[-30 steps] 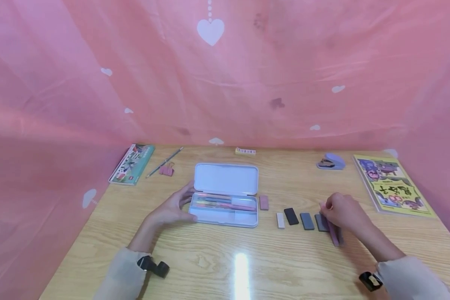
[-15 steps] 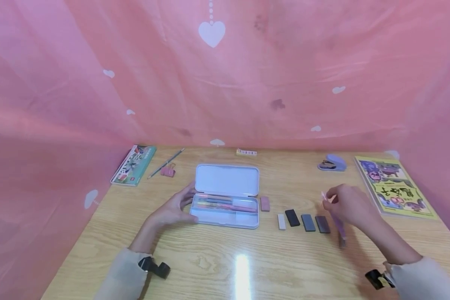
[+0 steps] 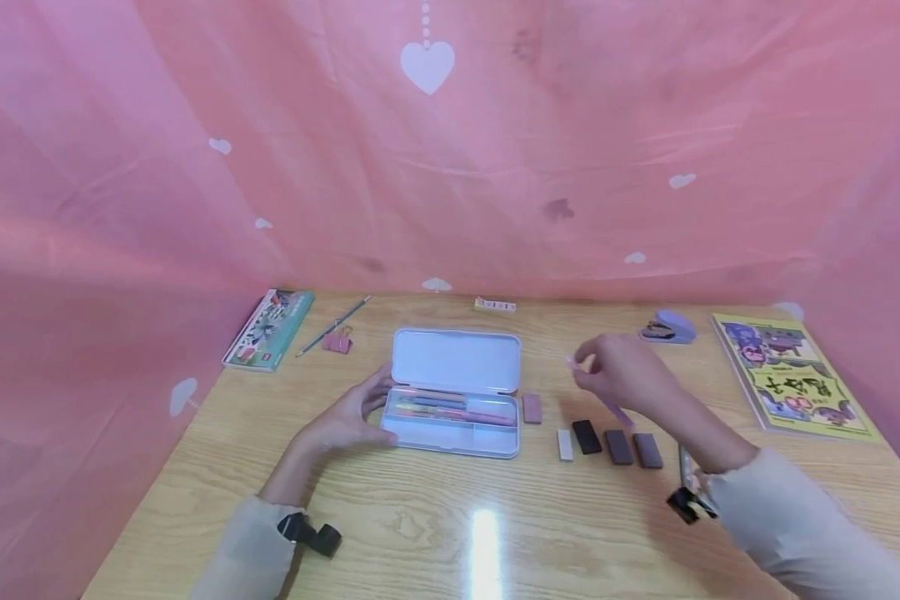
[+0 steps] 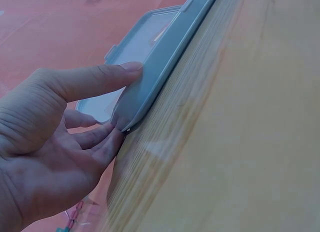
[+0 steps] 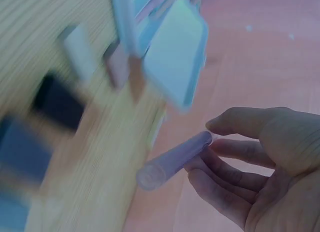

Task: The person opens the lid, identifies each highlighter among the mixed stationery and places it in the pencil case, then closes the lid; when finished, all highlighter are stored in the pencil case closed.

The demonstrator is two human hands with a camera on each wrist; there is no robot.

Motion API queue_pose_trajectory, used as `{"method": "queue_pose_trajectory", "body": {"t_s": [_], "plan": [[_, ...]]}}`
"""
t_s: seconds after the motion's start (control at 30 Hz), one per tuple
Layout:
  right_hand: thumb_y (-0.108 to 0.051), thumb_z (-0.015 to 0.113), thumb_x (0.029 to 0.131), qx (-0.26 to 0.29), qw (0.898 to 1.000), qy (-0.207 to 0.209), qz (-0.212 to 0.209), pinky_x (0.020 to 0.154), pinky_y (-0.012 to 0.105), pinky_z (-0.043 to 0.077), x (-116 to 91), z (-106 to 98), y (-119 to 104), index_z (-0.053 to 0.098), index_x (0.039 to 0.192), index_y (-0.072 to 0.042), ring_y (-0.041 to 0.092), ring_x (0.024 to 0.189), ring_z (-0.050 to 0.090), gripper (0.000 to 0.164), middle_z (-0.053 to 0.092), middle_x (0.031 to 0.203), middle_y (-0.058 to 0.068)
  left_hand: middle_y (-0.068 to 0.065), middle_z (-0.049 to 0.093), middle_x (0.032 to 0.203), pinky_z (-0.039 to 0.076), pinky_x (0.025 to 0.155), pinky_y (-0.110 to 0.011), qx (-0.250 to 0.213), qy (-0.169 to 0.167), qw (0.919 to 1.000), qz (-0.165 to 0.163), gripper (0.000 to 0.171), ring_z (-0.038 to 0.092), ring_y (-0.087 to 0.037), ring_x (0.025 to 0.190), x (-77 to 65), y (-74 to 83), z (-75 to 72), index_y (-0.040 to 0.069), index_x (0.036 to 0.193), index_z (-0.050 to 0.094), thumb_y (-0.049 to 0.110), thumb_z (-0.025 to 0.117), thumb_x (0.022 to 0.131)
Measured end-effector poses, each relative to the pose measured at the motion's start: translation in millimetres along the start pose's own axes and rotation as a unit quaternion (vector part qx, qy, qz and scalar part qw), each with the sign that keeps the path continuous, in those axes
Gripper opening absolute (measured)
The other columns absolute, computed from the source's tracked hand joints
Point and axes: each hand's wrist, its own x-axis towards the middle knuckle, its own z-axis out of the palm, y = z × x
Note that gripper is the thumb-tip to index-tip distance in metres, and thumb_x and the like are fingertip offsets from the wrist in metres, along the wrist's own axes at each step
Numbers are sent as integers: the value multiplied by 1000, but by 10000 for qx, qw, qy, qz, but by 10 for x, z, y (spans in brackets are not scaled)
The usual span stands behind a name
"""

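Observation:
A pale blue pencil case lies with its lid raised on the table, several pens and pencils in its back compartment. My left hand holds the case's left end, thumb on the front wall and fingers behind the corner. Above the table, right of the case, my right hand pinches a slim purple pen near one end, the other end slanting down toward me. Below that hand lie a white eraser, a black eraser and two dark blocks. A pink eraser sits beside the case.
A grey stick lies partly hidden under my right wrist. Farther back are a purple stapler, a yellow book, a small box, a pencil, a pink binder clip and a green book.
My right hand has lifted the purple pen off the right side of the table and carried it left, toward the pencil case. The left hand stays on the case.

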Motion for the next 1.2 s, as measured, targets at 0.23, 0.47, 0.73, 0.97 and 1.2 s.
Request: {"method": "queue_pose_trajectory", "body": {"t_s": [0.23, 0.47, 0.73, 0.97, 1.2], "plan": [[-16, 66, 83, 199, 9980, -90, -595, 52, 24, 48, 445, 281, -532, 72, 95, -5, 7, 55, 56, 17, 68, 71, 1, -16, 38, 142, 24, 117, -40, -1, -12, 10000, 52, 113, 30, -31, 138, 18, -47, -14, 8, 152, 2, -2, 79, 70], [-17, 69, 85, 55, 9933, -210, -1133, 52, 20, 46, 660, 493, -892, 73, 98, -10, 7, 60, 54, 16, 67, 75, -1, -18, 37, 142, 24, 117, -41, -38, -66, 10000, 24, 112, 29, -32, 138, 11, 1, -3, 6, 152, 2, -5, 78, 70], [-16, 69, 86, 288, 9912, -491, -1194, 58, 21, 49, 753, 756, -970, 74, 98, -10, 9, 65, 55, 14, 69, 82, 1, -18, 37, 142, 23, 117, -42, -8, -60, 10000, 38, 112, 29, -33, 138, 12, -4, -13, 8, 152, 3, -4, 78, 70], [-11, 66, 87, 140, 9911, -857, -1009, 73, 31, 55, 746, 990, -931, 74, 99, -10, 14, 81, 61, 14, 70, 94, 3, -18, 38, 141, 23, 117, -44, 25, -70, 9999, 82, 112, 29, -33, 138, 24, -20, -22, 8, 152, 4, -4, 79, 69], [-9, 66, 86, -68, 9911, -917, -963, 74, 30, 55, 739, 1046, -947, 74, 98, -9, 16, 82, 62, 14, 71, 93, 4, -16, 37, 143, 25, 117, -41, 19, -86, 9999, 62, 112, 28, -31, 138, 18, -5, -28, 10, 152, 2, -5, 78, 70]]}}
